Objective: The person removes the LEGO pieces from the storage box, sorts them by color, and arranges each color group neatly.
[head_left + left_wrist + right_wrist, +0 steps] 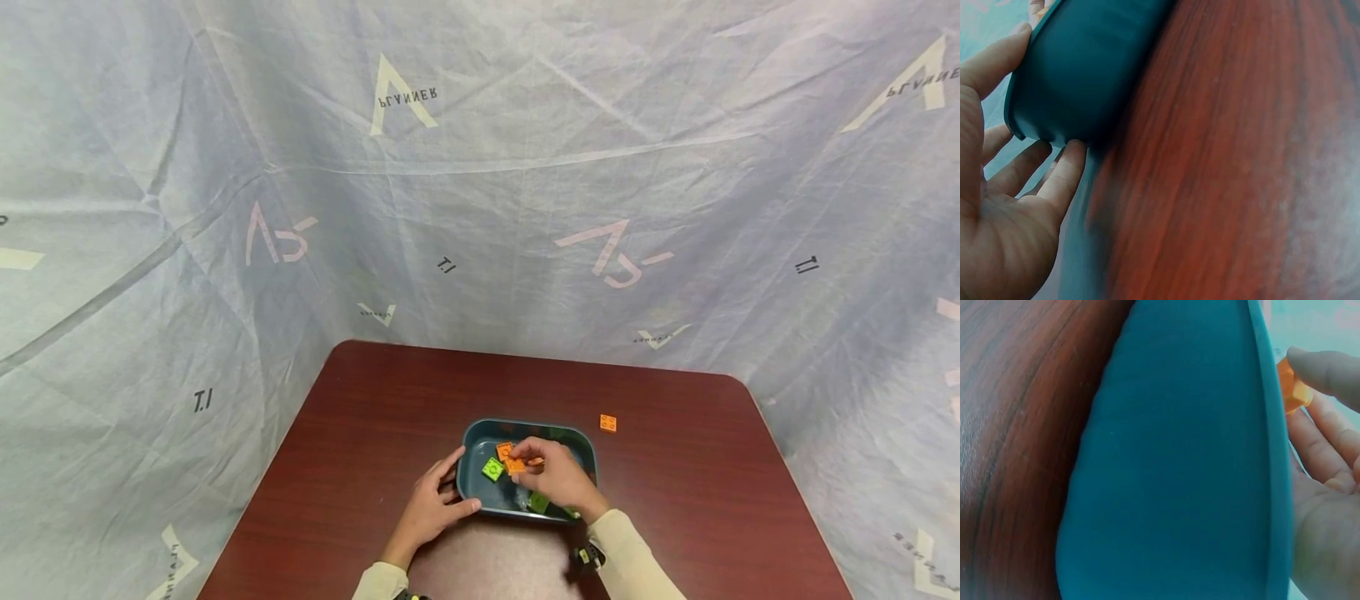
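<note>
A dark teal tray (477, 505) holds several orange and green toy building bricks. My left hand (435, 502) spreads around its left end; in the left wrist view, the thumb lies at the rim and fingertips touch the end wall (1060, 119). Over the tray, my right hand (555, 473) pinches an orange building brick (1295, 387) between thumb and fingers. Another orange brick (505, 451) lies just beside the pinched one in the head view. A lime green brick (492, 469) sits left of them, and a darker green brick (538, 502) is partly below the right hand.
One orange brick (608, 423) lies on the reddish-brown table (697, 475), behind and right of the tray. Grey-white printed sheets (487, 208) hang around the table's back and sides.
</note>
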Available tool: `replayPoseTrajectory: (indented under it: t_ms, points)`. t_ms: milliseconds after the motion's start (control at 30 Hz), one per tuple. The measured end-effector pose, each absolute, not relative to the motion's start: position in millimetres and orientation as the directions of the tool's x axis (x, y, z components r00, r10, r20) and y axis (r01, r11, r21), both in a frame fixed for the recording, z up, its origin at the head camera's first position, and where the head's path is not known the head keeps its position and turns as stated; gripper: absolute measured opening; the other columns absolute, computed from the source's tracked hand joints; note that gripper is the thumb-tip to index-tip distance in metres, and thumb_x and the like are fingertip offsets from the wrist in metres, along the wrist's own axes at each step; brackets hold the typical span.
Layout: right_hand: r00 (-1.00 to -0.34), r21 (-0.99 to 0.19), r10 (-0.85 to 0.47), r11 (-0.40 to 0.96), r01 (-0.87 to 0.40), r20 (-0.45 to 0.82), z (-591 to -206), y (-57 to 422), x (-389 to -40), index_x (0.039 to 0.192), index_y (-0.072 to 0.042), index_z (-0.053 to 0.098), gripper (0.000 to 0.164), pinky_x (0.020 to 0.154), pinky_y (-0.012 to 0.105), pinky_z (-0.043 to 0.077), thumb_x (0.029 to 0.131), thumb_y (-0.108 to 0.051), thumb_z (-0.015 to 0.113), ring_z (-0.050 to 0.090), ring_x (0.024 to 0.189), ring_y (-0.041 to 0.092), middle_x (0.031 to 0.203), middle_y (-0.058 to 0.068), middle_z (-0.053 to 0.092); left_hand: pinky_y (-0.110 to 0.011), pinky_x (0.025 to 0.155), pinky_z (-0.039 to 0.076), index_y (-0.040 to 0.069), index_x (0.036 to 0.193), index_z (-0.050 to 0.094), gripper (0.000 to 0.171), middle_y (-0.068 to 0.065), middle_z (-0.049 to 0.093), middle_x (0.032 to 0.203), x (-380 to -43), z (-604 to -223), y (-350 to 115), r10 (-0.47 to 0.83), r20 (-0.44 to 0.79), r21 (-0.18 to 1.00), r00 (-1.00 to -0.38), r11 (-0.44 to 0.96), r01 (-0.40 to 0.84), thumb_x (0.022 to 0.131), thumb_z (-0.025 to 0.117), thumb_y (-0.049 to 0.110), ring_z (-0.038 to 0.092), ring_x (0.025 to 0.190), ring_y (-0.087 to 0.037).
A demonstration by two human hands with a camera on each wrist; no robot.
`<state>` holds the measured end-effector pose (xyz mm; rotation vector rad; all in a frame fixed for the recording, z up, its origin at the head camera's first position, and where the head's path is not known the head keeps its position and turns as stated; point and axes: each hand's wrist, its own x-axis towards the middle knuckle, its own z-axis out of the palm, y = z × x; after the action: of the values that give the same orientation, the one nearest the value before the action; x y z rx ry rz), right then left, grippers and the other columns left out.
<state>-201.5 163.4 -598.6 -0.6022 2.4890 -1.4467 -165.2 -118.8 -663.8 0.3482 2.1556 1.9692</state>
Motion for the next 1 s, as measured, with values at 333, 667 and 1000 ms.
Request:
replayPoseTrajectory:
  t_ms: [333, 667, 1000]
  points:
    - [-0.923, -0.846, -0.373, 0.459, -0.273, 0.096, -594.4, 175.2, -201.9, 0.119, -0.014, 0.077, 0.03, 0.087, 0.029, 0.064, 0.091, -0.01, 0.085, 0.074, 0.105, 0.026, 0.118, 0.002, 0.075, -0.028, 0.094, 0.061, 0.022, 0.166, 0.037, 0.09, -0.017, 0.041, 0.165, -165.2, -662.5, -118.5, 0.311, -0.003, 0.997, -0.951, 0.071, 0.02, 0.091, 0.085, 0.015, 0.057, 0.138, -0.041]
    - [-0.959, -0.818, -0.271, 0.531, -0.221, 0.084, -583.4, 196.2, -204.6, 0.119, -0.021, 0.078, 0.034, 0.08, 0.032, 0.063, 0.089, -0.007, 0.085, 0.075, 0.101, 0.024, 0.118, 0.001, 0.077, -0.031, 0.094, 0.062, 0.02, 0.166, 0.038, 0.092, -0.021, 0.04, 0.165, -165.2, -662.0, -119.6, 0.303, -0.016, 0.998, -0.953, 0.059, 0.002, 0.089, 0.087, 0.013, 0.056, 0.139, -0.044]
    - [-0.979, -0.83, -0.191, 0.535, -0.159, 0.065, -580.3, 224.4, -213.6, 0.124, -0.016, 0.076, 0.039, 0.081, 0.033, 0.065, 0.089, 0.0, 0.083, 0.076, 0.108, 0.029, 0.123, 0.007, 0.074, -0.029, 0.092, 0.062, 0.022, 0.167, 0.036, 0.093, -0.021, 0.039, 0.165, -164.4, -660.4, -119.1, 0.325, -0.016, 1.0, -0.946, 0.03, -0.006, 0.09, 0.086, 0.013, 0.056, 0.139, -0.046]
